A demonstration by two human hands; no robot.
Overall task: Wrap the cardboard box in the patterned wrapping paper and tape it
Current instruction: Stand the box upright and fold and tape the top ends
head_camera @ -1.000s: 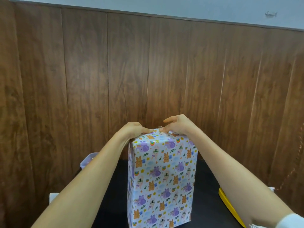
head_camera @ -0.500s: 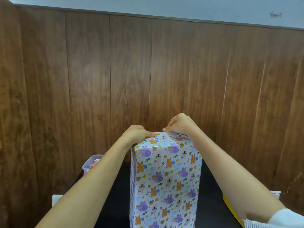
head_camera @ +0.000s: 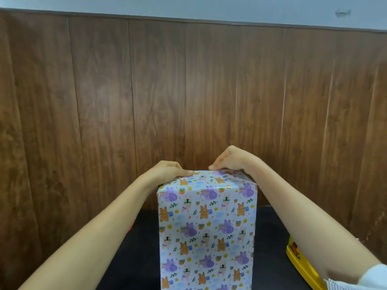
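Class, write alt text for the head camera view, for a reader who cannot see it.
A left hand and right hand grip, fingers curled, the far top edge of a tall upright box wrapped in white paper printed with purple and orange animals. It stands on a black table before a brown wood-panelled wall; a yellow container sits at right.

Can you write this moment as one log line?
box: upright, wrapped | left hand: grips top far edge | right hand: pinches top far edge

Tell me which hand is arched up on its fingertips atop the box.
The right hand: knuckles raised, fingertips on the wrapped box's top. The left hand lies lower over the far left corner, thumb flat on top.
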